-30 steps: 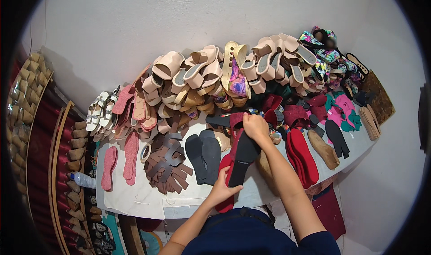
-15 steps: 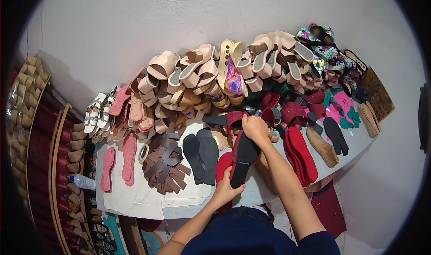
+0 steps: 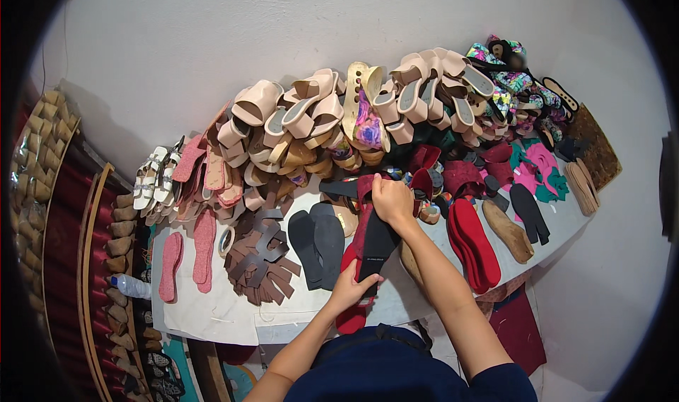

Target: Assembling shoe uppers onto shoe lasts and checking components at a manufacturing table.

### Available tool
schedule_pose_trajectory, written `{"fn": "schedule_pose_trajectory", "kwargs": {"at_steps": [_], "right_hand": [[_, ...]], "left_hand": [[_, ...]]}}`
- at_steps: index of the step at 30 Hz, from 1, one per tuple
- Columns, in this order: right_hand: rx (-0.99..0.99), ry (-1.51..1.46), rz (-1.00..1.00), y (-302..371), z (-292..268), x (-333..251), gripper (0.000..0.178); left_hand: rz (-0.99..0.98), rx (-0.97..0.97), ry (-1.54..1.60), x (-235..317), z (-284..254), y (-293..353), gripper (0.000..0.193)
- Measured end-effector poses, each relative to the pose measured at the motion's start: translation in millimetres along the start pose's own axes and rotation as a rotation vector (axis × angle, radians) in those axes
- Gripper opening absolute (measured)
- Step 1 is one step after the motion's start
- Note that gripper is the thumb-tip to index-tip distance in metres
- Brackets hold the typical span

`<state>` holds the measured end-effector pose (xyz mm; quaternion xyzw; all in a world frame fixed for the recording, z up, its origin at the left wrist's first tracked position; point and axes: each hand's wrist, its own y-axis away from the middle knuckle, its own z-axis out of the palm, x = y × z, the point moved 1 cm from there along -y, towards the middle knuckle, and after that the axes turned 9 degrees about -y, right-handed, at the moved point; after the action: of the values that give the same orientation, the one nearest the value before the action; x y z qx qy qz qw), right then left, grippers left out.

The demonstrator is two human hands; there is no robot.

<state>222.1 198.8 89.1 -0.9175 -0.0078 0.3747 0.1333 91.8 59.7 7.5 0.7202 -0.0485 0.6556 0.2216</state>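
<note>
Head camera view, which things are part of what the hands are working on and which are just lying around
In hand:
red sole with black strap
left hand at its near end
right hand at its far end

Lying about:
black insoles
brown cut straps
pink insoles
red insoles
beige sandals
water bottle

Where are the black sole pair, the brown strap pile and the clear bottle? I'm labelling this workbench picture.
Black sole pair (image 3: 318, 250), head view: middle of the pair, flat on the table.
Brown strap pile (image 3: 260, 257), head view: centre of the heap.
Clear bottle (image 3: 133, 286), head view: its body.
</note>
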Motion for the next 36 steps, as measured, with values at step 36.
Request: {"fn": "schedule_pose_trajectory", "kwargs": {"at_steps": [36], "right_hand": [[0.242,-0.179,-0.563,49,15,-36,0.030]], "left_hand": [[0.168,0.112,0.234,31,-2,-4,0.035]]}}
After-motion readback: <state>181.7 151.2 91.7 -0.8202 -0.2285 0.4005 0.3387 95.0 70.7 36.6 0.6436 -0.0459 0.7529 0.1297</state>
